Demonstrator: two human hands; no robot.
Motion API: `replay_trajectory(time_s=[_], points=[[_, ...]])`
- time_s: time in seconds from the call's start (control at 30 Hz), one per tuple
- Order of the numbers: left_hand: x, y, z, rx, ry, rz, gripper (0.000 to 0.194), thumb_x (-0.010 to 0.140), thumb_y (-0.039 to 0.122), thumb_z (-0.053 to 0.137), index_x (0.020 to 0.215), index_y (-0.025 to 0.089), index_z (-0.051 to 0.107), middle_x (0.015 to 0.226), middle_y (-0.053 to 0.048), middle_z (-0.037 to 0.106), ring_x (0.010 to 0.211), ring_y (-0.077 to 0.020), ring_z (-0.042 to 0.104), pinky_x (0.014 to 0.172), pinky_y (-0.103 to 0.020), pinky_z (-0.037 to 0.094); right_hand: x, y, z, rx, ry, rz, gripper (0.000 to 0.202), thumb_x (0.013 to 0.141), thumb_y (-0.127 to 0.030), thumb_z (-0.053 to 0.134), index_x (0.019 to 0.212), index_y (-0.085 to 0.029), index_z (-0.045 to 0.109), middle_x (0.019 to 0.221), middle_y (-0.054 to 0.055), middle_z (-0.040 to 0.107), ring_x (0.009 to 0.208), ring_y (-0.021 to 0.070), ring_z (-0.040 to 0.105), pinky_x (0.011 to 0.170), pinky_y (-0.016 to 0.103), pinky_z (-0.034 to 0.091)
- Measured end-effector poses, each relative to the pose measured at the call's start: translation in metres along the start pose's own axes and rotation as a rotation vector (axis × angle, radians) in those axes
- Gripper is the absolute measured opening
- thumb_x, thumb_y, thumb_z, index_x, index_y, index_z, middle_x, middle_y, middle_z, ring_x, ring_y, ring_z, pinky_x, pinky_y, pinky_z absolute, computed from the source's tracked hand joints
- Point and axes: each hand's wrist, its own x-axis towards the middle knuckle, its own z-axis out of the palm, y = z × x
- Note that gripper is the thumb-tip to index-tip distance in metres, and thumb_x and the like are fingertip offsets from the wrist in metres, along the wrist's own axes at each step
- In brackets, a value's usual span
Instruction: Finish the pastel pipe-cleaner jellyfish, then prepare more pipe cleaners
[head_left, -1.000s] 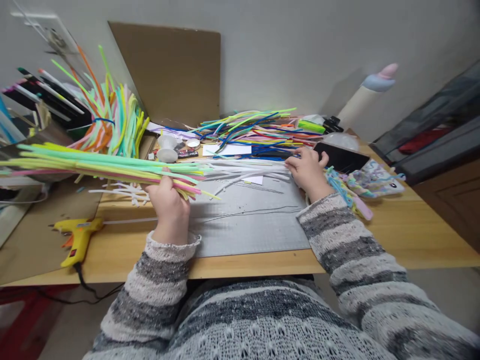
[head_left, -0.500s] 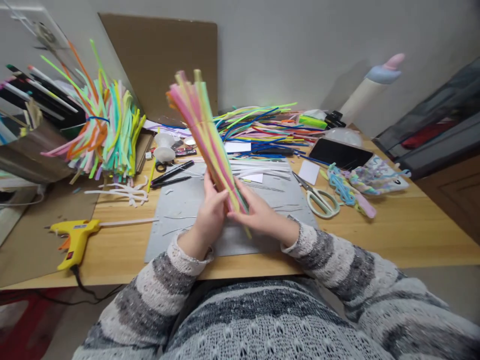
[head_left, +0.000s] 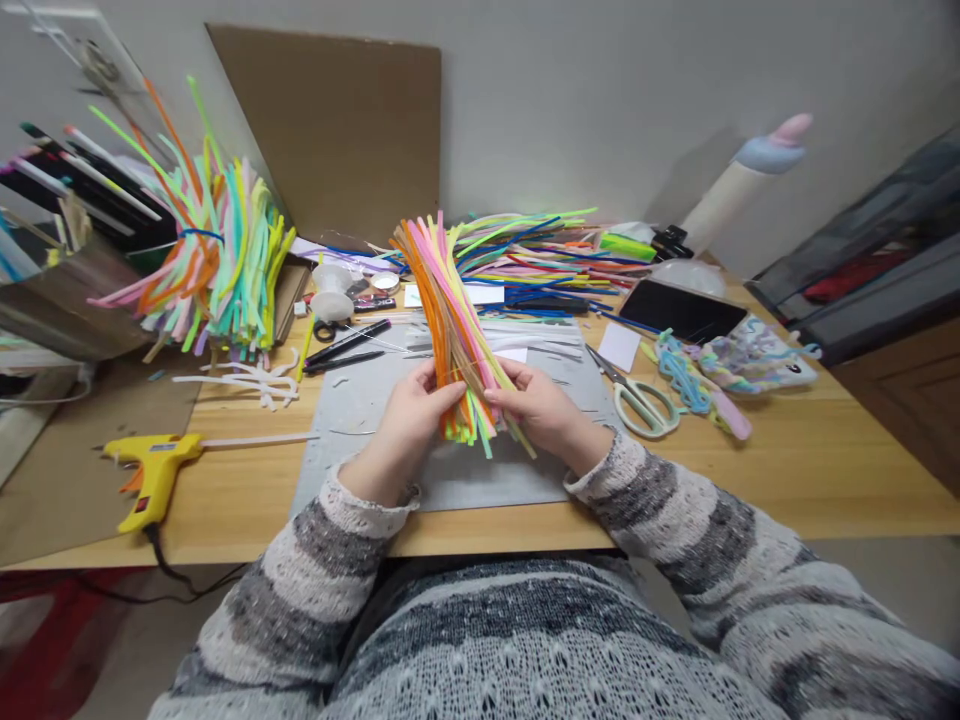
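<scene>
A bundle of pipe cleaners (head_left: 450, 310) in orange, brown, pink and yellow is held between my two hands above the grey mat. My left hand (head_left: 411, 418) grips its lower left side, the thumb lying across the orange stems. On the other side my right hand (head_left: 541, 405) pinches the pink and yellow stems near the lower end. Green and yellow tips poke out below my fingers, and the top of the bundle leans away toward the wall. Fingers behind the bundle are hidden. Under it lies the grey mat (head_left: 360, 470) with thin wires on it.
A yellow glue gun (head_left: 154, 470) lies left, its cord over the table edge. Behind it stands a tied bunch of pipe cleaners (head_left: 217, 260). Scissors (head_left: 637, 400), a phone (head_left: 682, 308) and twisted craft pieces (head_left: 712, 370) lie right. Loose pipe cleaners (head_left: 540, 250) line the wall.
The bundle has come down and turned, so its orange and brown stems now face me. My hands have moved slightly apart, and the stems are fanned wider.
</scene>
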Motion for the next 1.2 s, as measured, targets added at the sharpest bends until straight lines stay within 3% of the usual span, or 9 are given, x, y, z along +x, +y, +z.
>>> replay_trajectory(time_s=[0.2,0.37,0.47,0.57,0.77,0.97,1.03,1.1,1.2], points=[[0.002,0.015,-0.011,-0.092,-0.11,-0.213,0.011,0.067,0.016,0.07,0.075,0.012,0.063,0.059,-0.002,0.058,0.049,-0.0084,0.052,0.047,-0.019,0.043,0.0,-0.01,-0.008,0.025,-0.075,0.078,0.035,0.073,-0.04,0.074,0.099,-0.019,0.063,0.064,-0.002,0.055,0.05,0.0103,0.045,0.044,0.024,0.041],[-0.001,0.013,-0.004,-0.118,-0.135,-0.13,0.033,0.069,0.023,0.073,0.1,0.014,0.064,0.089,-0.007,0.068,0.071,-0.0167,0.065,0.061,-0.026,0.052,-0.001,-0.008,-0.002,-0.064,-0.037,0.009,0.042,0.071,-0.039,0.076,0.108,-0.022,0.064,0.069,-0.003,0.057,0.052,0.0108,0.047,0.046,0.024,0.043],[-0.003,0.005,0.001,-0.002,-0.057,-0.006,0.048,0.066,0.023,0.08,0.11,0.016,0.061,0.106,-0.009,0.067,0.093,-0.0209,0.065,0.078,-0.03,0.053,0.0,-0.007,0.001,-0.173,0.008,-0.082,0.048,0.068,-0.035,0.079,0.113,-0.024,0.064,0.094,0.002,0.066,0.072,0.0154,0.057,0.061,0.028,0.051],[-0.003,0.002,0.001,0.025,-0.047,0.006,0.05,0.062,0.017,0.082,0.107,0.016,0.06,0.101,-0.007,0.069,0.089,-0.0191,0.066,0.079,-0.03,0.053,0.0,-0.008,0.0,-0.124,-0.037,-0.095,0.042,0.069,-0.031,0.079,0.108,-0.023,0.067,0.099,0.002,0.067,0.086,0.0166,0.06,0.077,0.03,0.052],[-0.004,0.018,-0.005,-0.099,-0.234,-0.157,0.028,0.067,0.016,0.07,0.092,0.011,0.061,0.072,-0.004,0.067,0.054,-0.0119,0.059,0.051,-0.023,0.049,0.001,-0.011,-0.011,0.108,-0.115,0.015,0.038,0.073,-0.026,0.073,0.109,-0.016,0.066,0.072,-0.001,0.062,0.057,0.0089,0.052,0.051,0.02,0.044],[-0.004,0.024,-0.008,-0.096,-0.252,-0.205,0.036,0.063,0.012,0.062,0.099,0.01,0.061,0.07,-0.002,0.065,0.049,-0.0115,0.057,0.048,-0.023,0.047,0.0,-0.014,-0.013,0.071,-0.156,0.028,0.043,0.079,-0.028,0.068,0.119,-0.016,0.06,0.075,0.001,0.065,0.053,0.0097,0.053,0.049,0.023,0.047],[-0.004,0.02,-0.008,-0.058,-0.219,-0.157,0.043,0.064,0.011,0.061,0.107,0.012,0.059,0.08,-0.003,0.067,0.055,-0.0117,0.059,0.051,-0.023,0.048,-0.001,-0.014,-0.013,-0.007,-0.149,-0.027,0.048,0.081,-0.031,0.066,0.126,-0.019,0.057,0.092,0.004,0.068,0.066,0.0126,0.061,0.06,0.026,0.053],[-0.005,0.014,-0.005,-0.011,-0.185,-0.083,0.049,0.066,0.011,0.061,0.115,0.016,0.057,0.094,-0.004,0.068,0.07,-0.0145,0.064,0.06,-0.024,0.051,-0.004,-0.012,-0.01,-0.136,-0.135,-0.117,0.056,0.085,-0.036,0.062,0.138,-0.025,0.048,0.124,0.006,0.062,0.102,0.0183,0.063,0.087,0.033,0.054],[-0.006,0.0,0.002,0.014,-0.121,0.048,0.049,0.075,0.02,0.063,0.123,0.021,0.052,0.119,-0.006,0.062,0.112,-0.0213,0.059,0.09,-0.03,0.05,-0.008,-0.006,-0.004,-0.422,-0.147,-0.24,0.062,0.093,-0.04,0.051,0.15,-0.032,0.028,0.157,0.0,0.029,0.147,0.0201,0.022,0.121,0.039,0.021]])
